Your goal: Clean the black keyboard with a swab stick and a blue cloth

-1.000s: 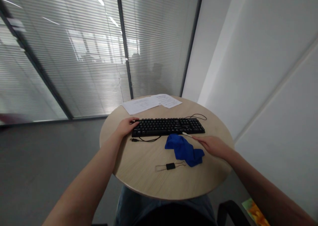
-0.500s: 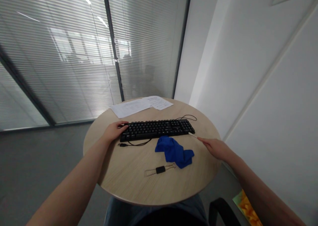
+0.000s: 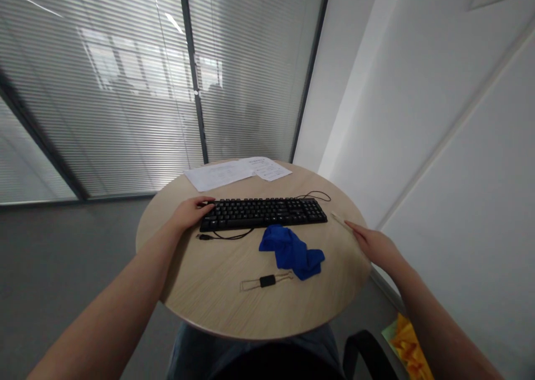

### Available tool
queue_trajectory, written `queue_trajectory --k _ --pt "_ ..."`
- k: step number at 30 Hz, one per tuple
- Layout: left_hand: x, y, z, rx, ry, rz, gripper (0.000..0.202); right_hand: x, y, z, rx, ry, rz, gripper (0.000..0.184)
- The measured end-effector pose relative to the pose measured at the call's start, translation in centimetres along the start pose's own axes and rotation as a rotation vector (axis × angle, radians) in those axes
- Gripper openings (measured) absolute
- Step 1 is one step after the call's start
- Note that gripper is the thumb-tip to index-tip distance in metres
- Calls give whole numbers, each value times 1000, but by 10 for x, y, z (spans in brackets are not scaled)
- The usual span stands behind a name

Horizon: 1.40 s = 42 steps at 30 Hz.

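A black keyboard lies across the round wooden table. My left hand grips its left end, thumb on top near the keys. In my right hand is a thin, pale, stick-like tool with a whitish tip, pinched between closed fingers; its exact kind is too small to make out. The tip is just right of the keyboard, apart from it. A crumpled blue cloth rests in front of the keyboard. Nearer me lies a black binder clip with its wire handles spread.
Printed paper sheets lie at the table's far edge. The keyboard's cable shows behind it, and a USB plug in front. A white wall stands close on the right. Something yellow is on the floor at lower right.
My right hand has moved right, drawing the pale tool's tip away from the keyboard's right front corner. My left hand still holds the keyboard's left end. The view has shifted slightly.
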State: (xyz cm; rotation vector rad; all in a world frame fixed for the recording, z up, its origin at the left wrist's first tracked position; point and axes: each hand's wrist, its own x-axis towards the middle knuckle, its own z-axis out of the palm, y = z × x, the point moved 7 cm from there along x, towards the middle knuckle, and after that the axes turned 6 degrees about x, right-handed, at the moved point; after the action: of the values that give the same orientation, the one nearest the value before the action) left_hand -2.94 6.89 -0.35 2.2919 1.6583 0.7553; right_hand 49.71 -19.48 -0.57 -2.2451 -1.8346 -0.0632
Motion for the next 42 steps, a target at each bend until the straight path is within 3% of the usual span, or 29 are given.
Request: queue_trajectory --k 5,8,12,17,22,27,32,37,42 --pt "1 -5 5 -65 -13 -23 51 25 -66 -11 220 111 -139 51" --pt "-2 -4 4 -111 -3 -19 54 42 -112 -11 335 114 -232 45" --pt "-7 -2 2 -217 11 -36 57 58 -182 -9 394 6 -449 38" --pt "-8 -3 6 -288 -10 -3 49 69 -268 -8 291 -157 -739 37" --pt "-7 -7 10 -279 -8 26 44 85 -324 4 221 -253 -844 41" --pt "-7 -5 12 -277 -10 31 40 93 -357 22 149 -294 -882 41" --pt "-9 -2 11 -248 -10 12 36 93 -374 29 98 -303 -879 40" --pt "-9 -1 12 -249 -7 8 36 94 -375 28 108 -330 -897 39" --pt "-8 0 11 -249 6 35 34 95 -361 24 103 -367 -903 40"
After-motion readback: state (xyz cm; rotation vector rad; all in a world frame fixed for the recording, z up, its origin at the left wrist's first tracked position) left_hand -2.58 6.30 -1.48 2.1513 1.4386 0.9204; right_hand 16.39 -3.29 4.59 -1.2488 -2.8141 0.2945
